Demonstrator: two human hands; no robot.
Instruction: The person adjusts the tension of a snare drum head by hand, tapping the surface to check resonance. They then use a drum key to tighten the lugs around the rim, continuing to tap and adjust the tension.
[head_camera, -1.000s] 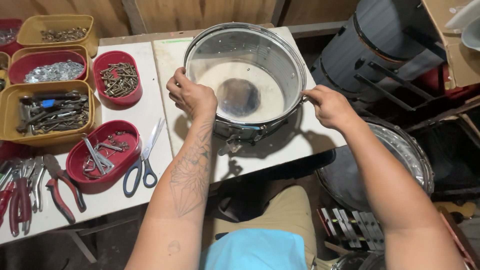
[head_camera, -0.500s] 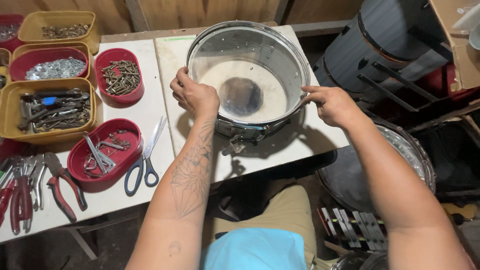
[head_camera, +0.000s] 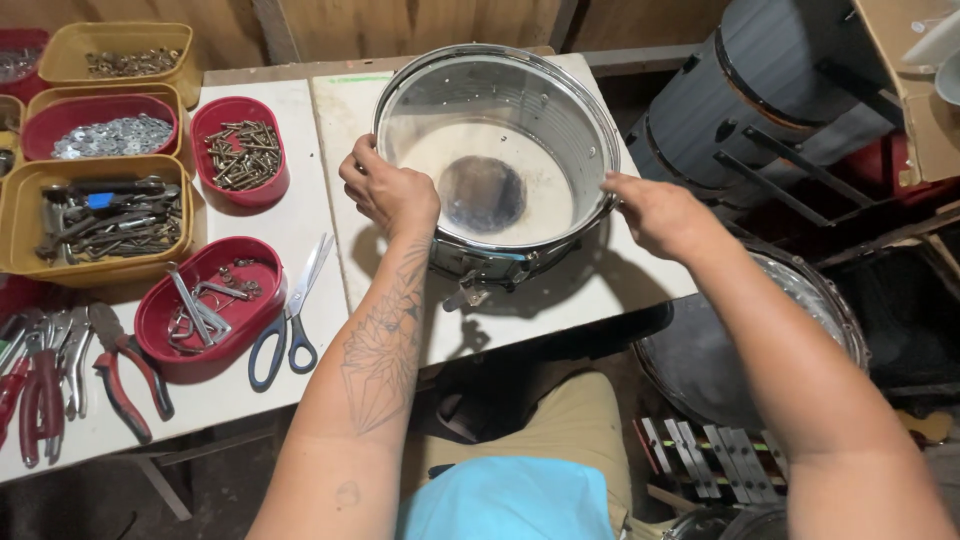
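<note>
On the white table: we record what lies there, largest item first.
Table (head_camera: 300, 215): white top, seen from above, with wooden boards behind it.
Snare drum shell (head_camera: 497, 150): chrome, round, open side up, standing on the right part of the table; we see a pale skin at the bottom with a dark round patch in its middle.
Left hand (head_camera: 392, 193): we find it on the near left rim of the shell, fingers curled over the edge and gripping it; the forearm below bears a tattoo.
Right hand (head_camera: 655, 212): it sits at the right rim of the shell, fingers bent toward the hoop and touching it; we cannot tell how firmly they close.
Grey drums (head_camera: 760, 95): lying off the table to the right, well apart from the shell.
Yellow tray (head_camera: 20, 235): left of the shell, filled with dark metal tools.
Red tray (head_camera: 165, 350): near edge of the table, holding small metal tools.
Red bowl of screws (head_camera: 240, 155): just left of the left hand.
Scissors (head_camera: 292, 310): blue handles, lying between the red tray and the left forearm.
Pliers (head_camera: 120, 370): red handles, at the table's left near edge.
</note>
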